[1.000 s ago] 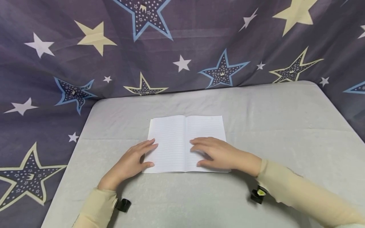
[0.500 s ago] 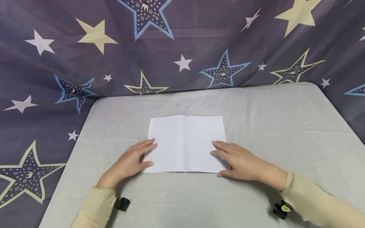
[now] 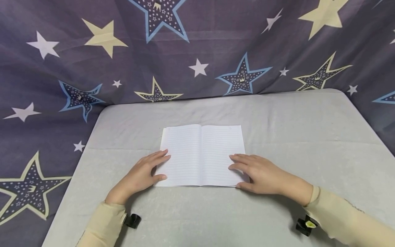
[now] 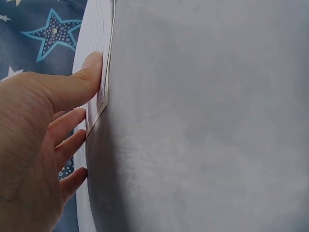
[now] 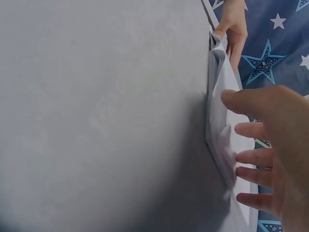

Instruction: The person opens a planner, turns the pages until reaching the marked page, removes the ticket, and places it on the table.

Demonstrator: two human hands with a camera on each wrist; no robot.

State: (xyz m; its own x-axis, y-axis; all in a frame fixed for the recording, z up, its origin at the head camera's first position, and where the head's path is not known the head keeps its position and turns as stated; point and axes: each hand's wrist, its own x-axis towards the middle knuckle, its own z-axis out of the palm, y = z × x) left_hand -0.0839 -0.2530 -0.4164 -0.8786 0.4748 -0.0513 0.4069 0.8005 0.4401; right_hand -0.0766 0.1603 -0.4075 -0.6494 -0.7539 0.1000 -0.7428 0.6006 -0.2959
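Observation:
An open notebook [image 3: 184,156] with ruled pages lies flat before me, its centre fold pointing away. On its left edge rests my left hand [image 3: 140,175], thumb and fingers spread over the page margin. In the left wrist view the thumb [image 4: 87,79] lies on the page near the corner. My right hand [image 3: 262,173] is at the right edge, its loosely bent fingertips over the right page and its thumb by the near corner. From the right wrist, the notebook's stacked pages [image 5: 219,96] show side-on, with the right hand's fingers [image 5: 256,157] spread beside them.
A pale grey cloth [image 3: 216,216] covers the table. Behind and at both sides hangs a dark curtain [image 3: 172,61] printed with stars. A small black device is strapped at each sleeved wrist.
My right hand has moved right from the middle of the right page to its outer edge, uncovering the ruled lines. The left hand has stayed in place.

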